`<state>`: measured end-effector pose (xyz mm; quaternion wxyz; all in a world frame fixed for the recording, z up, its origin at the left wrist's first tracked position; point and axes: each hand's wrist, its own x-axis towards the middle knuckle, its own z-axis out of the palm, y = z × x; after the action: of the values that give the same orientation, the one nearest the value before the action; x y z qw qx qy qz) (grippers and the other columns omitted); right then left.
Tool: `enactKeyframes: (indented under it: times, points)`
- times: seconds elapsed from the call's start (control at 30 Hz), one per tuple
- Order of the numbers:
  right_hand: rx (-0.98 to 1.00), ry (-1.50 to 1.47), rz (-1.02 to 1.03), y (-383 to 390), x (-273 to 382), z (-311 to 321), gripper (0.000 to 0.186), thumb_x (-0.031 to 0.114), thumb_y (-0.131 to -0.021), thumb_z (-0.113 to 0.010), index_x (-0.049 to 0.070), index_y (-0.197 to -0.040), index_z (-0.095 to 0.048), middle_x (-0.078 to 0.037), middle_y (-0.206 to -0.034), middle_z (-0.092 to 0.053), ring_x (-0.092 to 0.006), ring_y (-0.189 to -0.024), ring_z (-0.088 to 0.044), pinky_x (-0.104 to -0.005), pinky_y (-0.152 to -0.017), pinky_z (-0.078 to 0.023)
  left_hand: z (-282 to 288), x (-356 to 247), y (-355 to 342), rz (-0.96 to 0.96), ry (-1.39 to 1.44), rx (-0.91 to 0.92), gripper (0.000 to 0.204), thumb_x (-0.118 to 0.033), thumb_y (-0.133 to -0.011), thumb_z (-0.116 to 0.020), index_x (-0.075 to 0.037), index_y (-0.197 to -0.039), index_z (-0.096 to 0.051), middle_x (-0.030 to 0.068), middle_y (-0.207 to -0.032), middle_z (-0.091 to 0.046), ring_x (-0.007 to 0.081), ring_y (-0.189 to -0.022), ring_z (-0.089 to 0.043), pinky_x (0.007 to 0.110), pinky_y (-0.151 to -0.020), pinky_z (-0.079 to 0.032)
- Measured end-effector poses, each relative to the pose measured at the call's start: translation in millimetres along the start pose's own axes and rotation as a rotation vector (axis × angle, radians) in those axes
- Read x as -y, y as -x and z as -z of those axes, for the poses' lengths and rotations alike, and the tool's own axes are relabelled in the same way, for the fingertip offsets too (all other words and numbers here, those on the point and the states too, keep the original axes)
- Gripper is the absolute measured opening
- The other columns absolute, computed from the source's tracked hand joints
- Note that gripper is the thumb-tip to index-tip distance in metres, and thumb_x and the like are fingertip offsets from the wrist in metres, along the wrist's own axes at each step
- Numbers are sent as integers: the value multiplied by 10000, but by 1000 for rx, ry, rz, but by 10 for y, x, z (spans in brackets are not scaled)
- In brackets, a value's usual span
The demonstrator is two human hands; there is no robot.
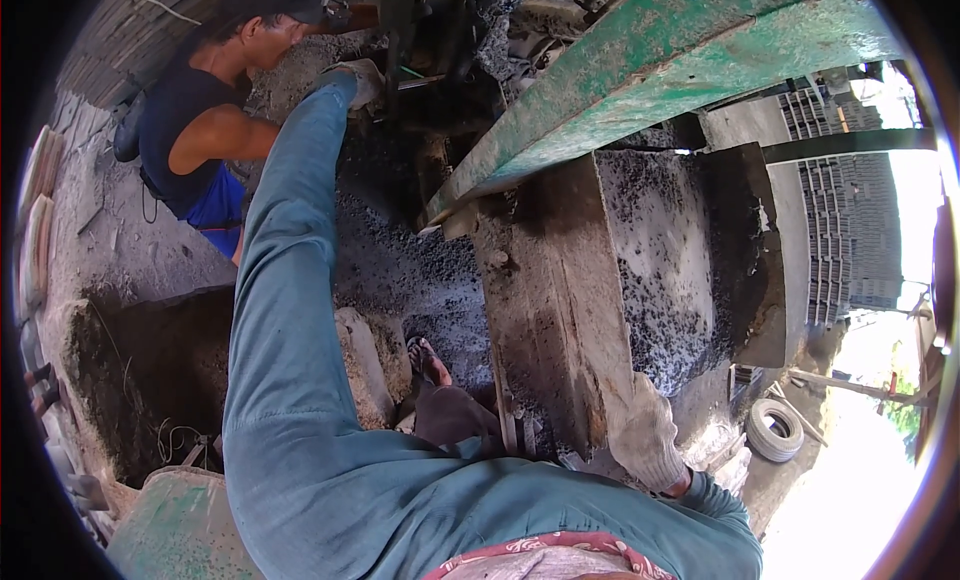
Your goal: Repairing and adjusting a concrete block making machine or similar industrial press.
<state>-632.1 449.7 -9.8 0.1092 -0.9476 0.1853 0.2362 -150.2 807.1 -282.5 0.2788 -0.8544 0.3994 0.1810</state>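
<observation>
My left arm, in a blue-green sleeve, stretches far forward. At its end my left hand [366, 81], in a pale, dirty work glove, is beside a dark upright machine part [394, 55]; its fingers are not clear enough to tell their grip. My right hand [645, 435], also in a pale glove, lies against the near corner of a rough, dirt-caked block [555, 310], fingers stretched along its edge. A trough [665, 250] with black grains adjoins that block. A person [205, 120] in a dark sleeveless top bends at the far left, reaching toward the machine.
A worn green beam [640, 90] slants over the block from the upper right. Black grit [420, 270] covers the ground around my sandalled foot [428, 362]. At the right are a tyre [774, 429] and stacked grey blocks [850, 210]. A green metal surface [185, 525] is at the lower left.
</observation>
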Motion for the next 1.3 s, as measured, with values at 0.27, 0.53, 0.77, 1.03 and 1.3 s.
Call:
enactKeyframes:
  times: [0.27,0.53,0.77,1.03,1.3]
  points:
    - [-15,20,10,15,-4,-27,324,276,-955,-634,38,-1167,-572,-249,-1007,-674,-482,-967,-654,-550,-793,-528,63,-56,94,-14,-126,25,229,-219,-906,-658,-119,-1083,-764,21,-1031,-767,219,-926,-726,367,-705,-548]
    - [-35,17,50,10,-56,-61,299,226,-970,-575,19,-1184,-605,-253,-997,-689,-452,-938,-682,-512,-823,-544,90,-33,58,15,-42,90,228,-200,-829,-728,-88,-1019,-783,71,-937,-769,274,-858,-729,392,-704,-556]
    - [-82,52,48,54,57,-28,329,177,-924,-628,16,-1206,-571,-229,-1028,-663,-451,-963,-652,-504,-817,-532,1,-34,102,346,537,78,325,-227,-963,-567,-1,-1150,-707,192,-1049,-737,375,-953,-721,471,-785,-544]
    - [-109,33,157,-3,-90,-85,256,164,-955,-592,37,-1175,-625,-181,-1040,-678,-386,-940,-683,-474,-810,-553,2,-16,69,341,548,-3,364,-246,-981,-517,-29,-1223,-679,202,-1186,-688,386,-1047,-679,462,-865,-528]
    - [-155,26,213,11,-134,-114,250,157,-953,-583,34,-1169,-604,-133,-966,-639,-299,-920,-675,-413,-771,-552,-21,-36,-37,345,540,-93,408,-266,-1000,-468,-56,-1297,-652,212,-1322,-639,397,-1141,-637,453,-946,-513]
